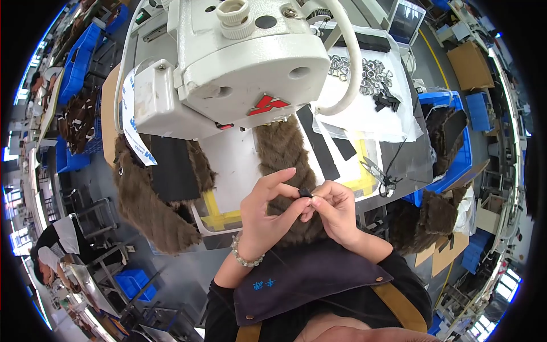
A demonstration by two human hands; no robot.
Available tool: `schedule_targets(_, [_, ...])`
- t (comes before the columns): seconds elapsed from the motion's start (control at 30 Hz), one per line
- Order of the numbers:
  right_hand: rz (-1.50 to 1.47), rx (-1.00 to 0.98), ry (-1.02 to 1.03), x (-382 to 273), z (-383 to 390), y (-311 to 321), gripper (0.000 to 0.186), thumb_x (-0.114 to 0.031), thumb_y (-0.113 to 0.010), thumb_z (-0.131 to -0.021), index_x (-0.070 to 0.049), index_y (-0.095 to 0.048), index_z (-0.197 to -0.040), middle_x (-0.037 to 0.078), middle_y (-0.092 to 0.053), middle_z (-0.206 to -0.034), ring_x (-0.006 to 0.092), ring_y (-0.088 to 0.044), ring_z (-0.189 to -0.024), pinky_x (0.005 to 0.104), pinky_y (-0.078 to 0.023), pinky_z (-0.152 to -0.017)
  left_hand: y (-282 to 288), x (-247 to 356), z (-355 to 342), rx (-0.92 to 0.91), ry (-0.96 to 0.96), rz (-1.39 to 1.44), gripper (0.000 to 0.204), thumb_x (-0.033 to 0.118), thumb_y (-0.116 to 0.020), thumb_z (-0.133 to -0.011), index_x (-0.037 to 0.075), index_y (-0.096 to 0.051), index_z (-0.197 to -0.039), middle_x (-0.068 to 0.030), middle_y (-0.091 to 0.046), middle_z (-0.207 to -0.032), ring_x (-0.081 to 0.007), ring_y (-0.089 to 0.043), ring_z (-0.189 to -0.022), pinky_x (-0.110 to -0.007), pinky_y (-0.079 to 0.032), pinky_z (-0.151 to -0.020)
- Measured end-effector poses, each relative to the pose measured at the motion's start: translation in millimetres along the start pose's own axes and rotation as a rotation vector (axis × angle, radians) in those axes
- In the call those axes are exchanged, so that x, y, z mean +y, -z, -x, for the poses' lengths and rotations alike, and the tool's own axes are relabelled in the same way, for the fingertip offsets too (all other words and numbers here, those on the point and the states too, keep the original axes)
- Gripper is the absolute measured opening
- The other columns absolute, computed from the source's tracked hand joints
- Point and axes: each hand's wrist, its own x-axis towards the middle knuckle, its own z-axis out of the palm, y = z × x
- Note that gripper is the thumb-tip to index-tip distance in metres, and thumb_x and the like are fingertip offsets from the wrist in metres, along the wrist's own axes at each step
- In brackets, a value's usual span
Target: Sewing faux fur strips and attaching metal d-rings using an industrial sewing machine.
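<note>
Close in front of my body, both hands meet over a strip of brown fur [283, 148] that runs toward me from beneath the white sewing machine [250, 71]. My left hand [263, 214] pinches a small black strap piece [306, 192] between thumb and forefinger. The thumb and fingers of my right hand [337, 212] close on the same piece from the other side. A tiny pale spot shows at the fingertips, too small to name. Left of the machine bed lies another brown fur piece [151, 211] with a black panel.
Scissors [373, 171] lie at the table's right edge. Metal rings [364, 74] and short black strips [387, 101] are heaped on a white sheet [353, 119] at the back right. A blue crate [458, 165] with fur pieces stands to the right, and a person [62, 242] sits far left.
</note>
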Motion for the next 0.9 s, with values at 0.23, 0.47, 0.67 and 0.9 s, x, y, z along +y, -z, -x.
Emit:
schedule_targets(0.23, [-0.011,0.005,0.003,1.1,-0.1,-0.2,0.007,0.000,-0.057,-0.093,0.003,-0.059,-0.087,0.014,-0.068,-0.083,0.0176,-0.068,-0.069,0.0283,-0.057,-0.066,-1.1,-0.9,0.2,0.015,0.015,-0.004,0.051,0.000,-0.076,-0.074,0.003,-0.055,-0.121,-0.0015,-0.068,-0.076,-0.0084,-0.063,-0.073,-0.023,-0.048,-0.074])
schedule_targets(0.47, [0.014,0.008,0.014,0.7,-0.3,1.5,0.006,0.001,-0.057,-0.093,0.004,-0.059,-0.087,0.014,-0.069,-0.083,0.0175,-0.068,-0.070,0.0278,-0.057,-0.067,-1.8,0.2,-4.3,-0.001,0.039,0.031,0.054,-0.002,-0.075,-0.073,0.003,-0.054,-0.123,-0.0008,-0.067,-0.074,-0.0081,-0.062,-0.073,-0.022,-0.047,-0.074])
schedule_targets(0.67, [0.013,0.011,0.006,0.1,-1.7,1.5,0.006,0.001,-0.057,-0.093,0.003,-0.059,-0.087,0.014,-0.069,-0.082,0.0173,-0.068,-0.070,0.0274,-0.057,-0.067,-1.1,-1.6,-5.5,0.013,0.084,0.061,0.039,-0.001,-0.076,-0.072,0.002,-0.061,-0.108,-0.0039,-0.066,-0.090,-0.0084,-0.061,-0.073,-0.023,-0.048,-0.072])
schedule_targets(0.9, [0.054,-0.013,-0.004,-1.1,-5.2,2.1,0.006,-0.001,-0.058,-0.093,0.003,-0.059,-0.089,0.012,-0.068,-0.086,0.0159,-0.068,-0.073,0.0259,-0.056,-0.069,3.1,-3.7,-7.3,0.013,0.156,0.050,0.014,0.000,-0.078,-0.070,0.004,-0.064,-0.075,-0.0088,-0.060,-0.118,-0.0096,-0.061,-0.074,-0.025,-0.049,-0.070])
